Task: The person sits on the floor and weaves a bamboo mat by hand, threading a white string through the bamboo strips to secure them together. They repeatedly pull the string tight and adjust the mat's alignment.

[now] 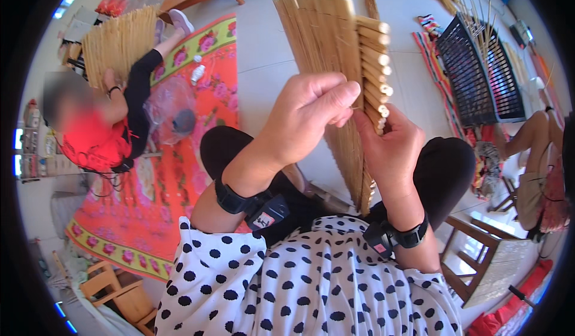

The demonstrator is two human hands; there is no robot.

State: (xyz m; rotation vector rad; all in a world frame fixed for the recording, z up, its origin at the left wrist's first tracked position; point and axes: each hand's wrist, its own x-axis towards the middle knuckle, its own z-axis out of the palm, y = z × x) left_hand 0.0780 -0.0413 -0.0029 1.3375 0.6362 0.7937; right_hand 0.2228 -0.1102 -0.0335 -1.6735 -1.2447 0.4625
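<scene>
Straw mat (326, 54), part-woven: you hold it upright over your lap, between your knees, lower end near your waist, upper end fanning away from you toward the tiled floor (263, 54). Long axis runs near-vertical in the head view, leaning slightly left at the top. Along its right edge sits a column of short rolled reed ends (376, 66), cut faces pointing right.

Left hand (308, 117): fingers curled closed over the mat's face, thumb and forefinger pinching toward the rolled edge. Right hand (389, 150): wrapped shut around the lower right edge, just beneath the lowest roll. The two hands touch at the pinch.

Judgement on the step in hand: keep your right hand firm as the anchor so the column stays straight, and let your left fingertips set each strand tight against the roll above it. Keep the loose stalks parallel; slack there would likely skew the edge.

Nearby: another person's arm (141, 84) on a second mat (120, 39), over a floral cloth (209, 78). Black crates (473, 78) stand well apart, right.
</scene>
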